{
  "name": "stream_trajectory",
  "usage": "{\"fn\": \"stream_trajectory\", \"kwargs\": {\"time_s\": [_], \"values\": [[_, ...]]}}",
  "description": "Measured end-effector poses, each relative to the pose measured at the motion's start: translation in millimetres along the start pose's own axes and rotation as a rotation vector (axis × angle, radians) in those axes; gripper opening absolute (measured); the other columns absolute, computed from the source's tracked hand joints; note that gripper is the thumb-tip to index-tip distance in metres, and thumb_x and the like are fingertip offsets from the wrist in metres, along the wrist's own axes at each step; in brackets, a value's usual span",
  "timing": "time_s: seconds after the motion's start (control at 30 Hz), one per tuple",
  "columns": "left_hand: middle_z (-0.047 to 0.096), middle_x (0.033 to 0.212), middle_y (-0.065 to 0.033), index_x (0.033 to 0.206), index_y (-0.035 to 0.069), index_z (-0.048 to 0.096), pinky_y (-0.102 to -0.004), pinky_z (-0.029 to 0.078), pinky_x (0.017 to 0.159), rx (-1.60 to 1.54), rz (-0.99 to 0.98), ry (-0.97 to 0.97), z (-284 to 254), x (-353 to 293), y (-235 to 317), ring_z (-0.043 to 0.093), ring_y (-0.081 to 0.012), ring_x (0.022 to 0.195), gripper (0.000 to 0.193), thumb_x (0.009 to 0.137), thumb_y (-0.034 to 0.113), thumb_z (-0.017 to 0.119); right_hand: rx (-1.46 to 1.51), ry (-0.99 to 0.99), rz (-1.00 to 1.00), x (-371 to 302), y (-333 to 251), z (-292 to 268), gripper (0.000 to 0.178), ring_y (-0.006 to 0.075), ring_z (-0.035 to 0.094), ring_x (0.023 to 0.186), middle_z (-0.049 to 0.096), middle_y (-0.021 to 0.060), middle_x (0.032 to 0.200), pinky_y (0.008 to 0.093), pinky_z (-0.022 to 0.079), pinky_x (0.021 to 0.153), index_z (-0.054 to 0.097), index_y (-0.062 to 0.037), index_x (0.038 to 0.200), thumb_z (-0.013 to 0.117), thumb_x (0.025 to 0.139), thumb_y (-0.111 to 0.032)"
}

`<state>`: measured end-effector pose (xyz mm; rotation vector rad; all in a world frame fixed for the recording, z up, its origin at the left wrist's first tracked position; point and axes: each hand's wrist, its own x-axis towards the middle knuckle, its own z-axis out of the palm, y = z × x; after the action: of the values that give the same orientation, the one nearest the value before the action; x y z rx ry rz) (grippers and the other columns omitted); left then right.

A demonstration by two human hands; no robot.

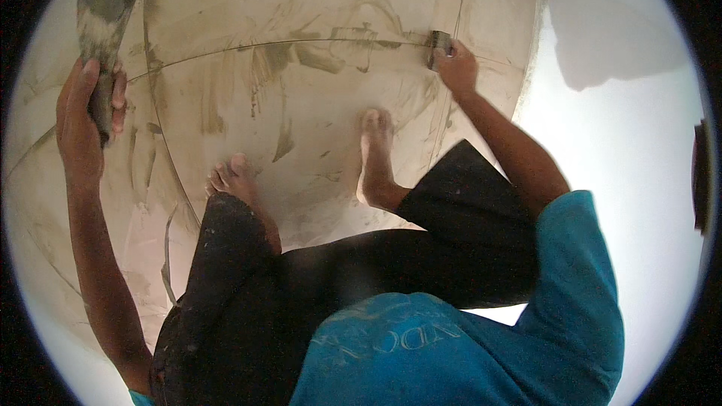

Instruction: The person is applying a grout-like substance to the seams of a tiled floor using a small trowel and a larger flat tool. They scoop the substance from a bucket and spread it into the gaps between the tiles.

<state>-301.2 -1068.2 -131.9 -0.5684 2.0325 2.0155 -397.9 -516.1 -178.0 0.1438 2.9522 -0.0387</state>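
Note:
My left hand (86,116) is wrapped round the handle of a wide putty knife (105,19), whose smeared blade points away from me at the far left. With its fingers closed, my right hand (459,68) grips a small dark block (441,46) on the floor tiles, at the far right. The block lies by the crossing of tile joints; its exact kind does not show. Between my hands, grey-brown grout smears (316,56) mark the pale tiles (301,120) along a dark joint line.
My bare left foot (235,177) and right foot (374,154) stand on the tiles between my arms. A white wall (624,165) rises along the right, meeting the floor at a dusty edge. A thin curved strip (167,259) lies beside my left leg.

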Motion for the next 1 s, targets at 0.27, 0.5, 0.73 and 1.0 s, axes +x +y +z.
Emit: {"fn": "stream_trajectory", "kwargs": {"time_s": [0.27,0.5,0.73,1.0], "values": [[0.051,0.072,-0.0010,0.102,0.002,0.055,-0.0220,0.034,0.048,-0.089,0.103,-0.158,33.2,53.7,8.3,0.041,-0.0076,0.052,0.037,0.097,0.035,0.039,0.308,0.116,-0.075,-112.0,-209.7,47.7,0.034,0.0325,0.062,0.064,0.063,0.0187,0.071,0.0409,0.048,0.062,0.067,-0.0039,0.093,0.068,0.073,-0.031],[0.051,0.073,-0.0011,0.103,0.001,0.055,-0.0230,0.034,0.049,-0.052,0.122,-0.171,44.0,69.0,11.0,0.041,-0.0081,0.053,0.038,0.097,0.035,0.038,0.623,-0.045,0.049,-105.0,-258.5,41.6,0.024,0.0253,0.061,0.064,0.059,0.0157,0.066,0.0358,0.046,0.058,0.063,-0.0008,0.088,0.064,0.075,-0.022],[0.050,0.071,-0.0009,0.100,0.004,0.053,-0.0230,0.034,0.046,-0.045,-0.006,-0.138,40.8,57.7,-3.7,0.042,-0.0077,0.052,0.035,0.098,0.035,0.037,0.782,0.193,0.190,-85.0,-63.2,3.6,0.030,0.0184,0.064,0.082,0.067,0.0107,0.096,0.0309,0.051,0.075,0.062,0.0010,0.109,0.062,0.081,-0.010],[0.050,0.071,-0.0010,0.101,0.004,0.052,-0.0230,0.034,0.045,0.040,-0.043,-0.201,64.7,70.8,10.9,0.042,-0.0075,0.053,0.035,0.097,0.036,0.039,-0.008,0.347,-0.370,-75.4,-34.5,32.5,0.037,0.0241,0.062,0.098,0.066,0.0060,0.109,0.0352,0.051,0.084,0.064,-0.0167,0.113,0.064,0.077,-0.007]]}}
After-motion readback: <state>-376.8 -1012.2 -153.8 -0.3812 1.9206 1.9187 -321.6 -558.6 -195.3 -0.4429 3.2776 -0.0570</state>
